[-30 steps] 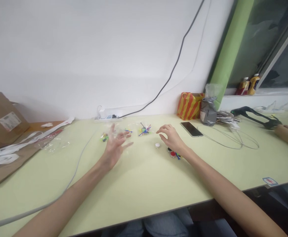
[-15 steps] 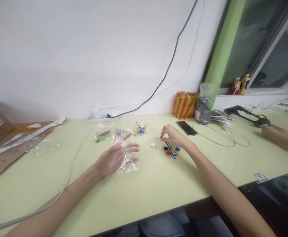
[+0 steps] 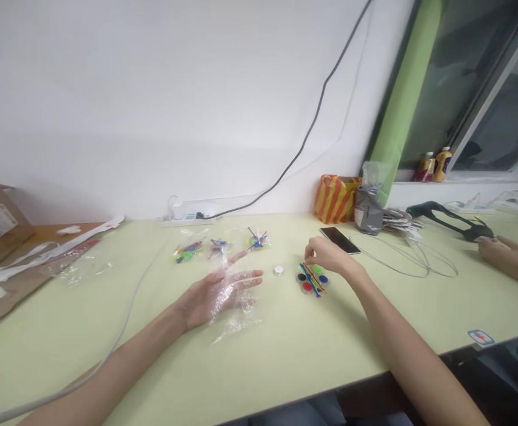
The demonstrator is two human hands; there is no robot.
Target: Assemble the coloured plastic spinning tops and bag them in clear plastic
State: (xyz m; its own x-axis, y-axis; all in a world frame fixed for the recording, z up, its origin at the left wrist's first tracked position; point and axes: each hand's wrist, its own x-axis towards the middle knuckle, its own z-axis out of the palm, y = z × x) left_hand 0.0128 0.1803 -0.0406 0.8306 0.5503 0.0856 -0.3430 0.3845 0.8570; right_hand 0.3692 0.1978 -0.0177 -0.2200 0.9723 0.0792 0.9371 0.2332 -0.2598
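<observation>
A crinkled clear plastic bag [image 3: 236,316] hangs on my left hand [image 3: 203,296]; its fingers are spread, with the film across the palm and fingers. My right hand [image 3: 327,254] is pinched at the upper end of a bundle of thin coloured strips like cable ties [image 3: 312,283]. The bundle lies across small round pots with a black top [image 3: 302,277], a red top [image 3: 307,287], a blue top [image 3: 323,280] and a green top [image 3: 318,270]. Between my hands sits a white-topped pot [image 3: 278,270].
Clear bags of coloured pieces [image 3: 190,251] lie behind my left hand. A phone [image 3: 339,240], a striped bag [image 3: 336,198], a grey pouch [image 3: 368,210] and cables stand or lie right. Far right, another person's hand [image 3: 505,254] is near a black frame [image 3: 449,216]. A power strip [image 3: 187,219] lies by the wall.
The view has shifted slightly, so everything sits lower and a bit to the right. The plastic bag on my left hand has swung and spread. My right hand stays at the strips, uncovering the green-topped pot.
</observation>
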